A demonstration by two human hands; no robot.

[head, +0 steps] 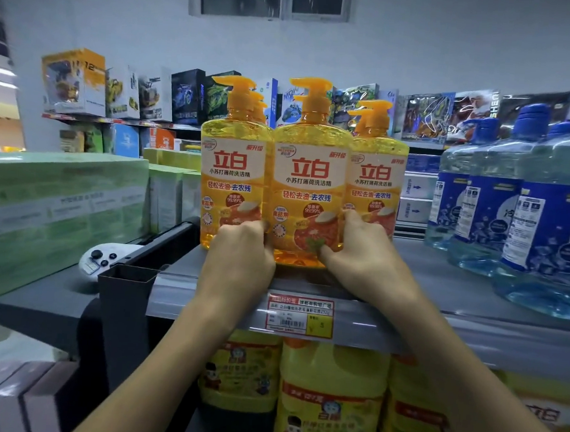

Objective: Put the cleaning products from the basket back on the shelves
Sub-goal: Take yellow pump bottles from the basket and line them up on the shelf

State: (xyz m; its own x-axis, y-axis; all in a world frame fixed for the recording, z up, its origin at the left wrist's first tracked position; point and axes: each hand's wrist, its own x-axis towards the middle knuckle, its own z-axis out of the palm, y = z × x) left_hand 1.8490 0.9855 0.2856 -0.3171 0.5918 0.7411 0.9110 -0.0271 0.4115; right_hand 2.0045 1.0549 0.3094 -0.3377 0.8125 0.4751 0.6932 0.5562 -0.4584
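Green film-wrapped cartons (pixel 60 208) and a white game controller (pixel 102 258) are seen at the left. On the grey metal shelf (pixel 456 283), a neighbouring bottle (pixel 234 176) is touched by the central dish-soap pump bottle (pixel 309 184), which is clear orange plastic and stands upright at the shelf edge. Its base is clamped by the grip of the left hand (pixel 241 256) and the right hand (pixel 361 250). A third bottle (pixel 376 181) is partly hidden behind it. Translucent blue jugs (pixel 544 215) are ranged at the right.

Cool, even, fairly bright light. Yellow bottles (pixel 309 184) sharp at centre. Green boxes (pixel 53 215), blue jugs (pixel 543 231) blurred, bowed at edges. Faint glare on price rail (pixel 437 328).
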